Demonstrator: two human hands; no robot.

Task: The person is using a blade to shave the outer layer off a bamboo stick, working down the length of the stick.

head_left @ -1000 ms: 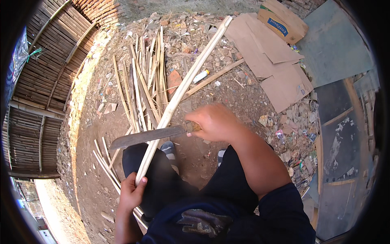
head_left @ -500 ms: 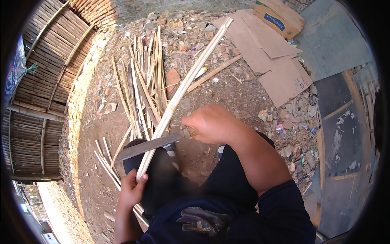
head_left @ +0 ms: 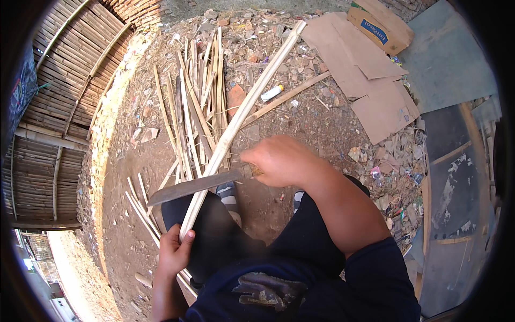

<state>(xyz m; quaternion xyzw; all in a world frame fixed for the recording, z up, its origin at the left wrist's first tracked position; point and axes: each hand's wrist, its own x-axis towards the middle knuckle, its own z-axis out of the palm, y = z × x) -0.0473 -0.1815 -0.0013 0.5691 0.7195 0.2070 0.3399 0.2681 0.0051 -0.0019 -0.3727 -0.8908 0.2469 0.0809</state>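
Note:
My left hand (head_left: 176,248) is closed round the near end of a long pale bamboo strip (head_left: 234,127), which slants up and away to the right. In my closed right hand (head_left: 280,160) is the handle of a machete (head_left: 194,188). Its broad grey blade lies across the strip a little beyond my left hand, above my left knee. The blade's tip points left. Most of the handle is hidden by my right fingers. Beyond the blade, a pile of split bamboo strips (head_left: 188,115) lies on the dirt ground.
More thin strips (head_left: 142,210) lie left of my left leg. A white bottle with a yellow cap (head_left: 272,93) and a reddish brick piece (head_left: 235,99) lie ahead. Flattened cardboard (head_left: 343,51) and a cardboard box (head_left: 380,27) are far right. A bamboo-slat wall (head_left: 67,102) stands left.
The machete's blade has turned slightly, showing more of its broad face, and remains across the strip. The view has shifted a little, so the surroundings sit farther right. Both grips are unchanged.

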